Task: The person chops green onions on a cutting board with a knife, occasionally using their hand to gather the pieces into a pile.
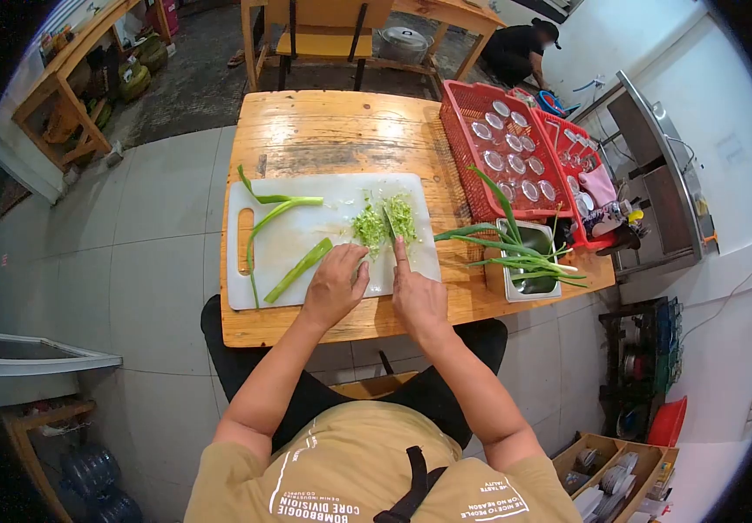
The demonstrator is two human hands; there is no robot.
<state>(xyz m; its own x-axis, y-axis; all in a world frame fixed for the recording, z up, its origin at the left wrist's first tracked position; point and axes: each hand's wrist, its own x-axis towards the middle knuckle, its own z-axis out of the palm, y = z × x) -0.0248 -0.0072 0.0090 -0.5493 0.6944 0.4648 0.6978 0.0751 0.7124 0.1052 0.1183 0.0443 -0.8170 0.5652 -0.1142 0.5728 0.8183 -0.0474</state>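
My right hand (419, 301) grips a knife (390, 225), its index finger stretched along the top of the blade. The blade stands in a heap of finely chopped green onion (369, 228) on the white cutting board (306, 187). Beside that heap, my left hand (336, 279) is closed, fingers curled down to the board; what they hold, if anything, is hidden. A thick green onion piece (297, 273) lies just left of it. Farther left is a longer, branching green onion stalk (269, 218), near the board's handle slot.
A metal container (533, 286) with whole green onions (524, 253) stands right of the board. Behind it, red crates (463, 157) hold upturned glasses (515, 162). The wooden table (332, 131) has a chair (323, 44) beyond it. A person (515, 57) crouches at the back right.
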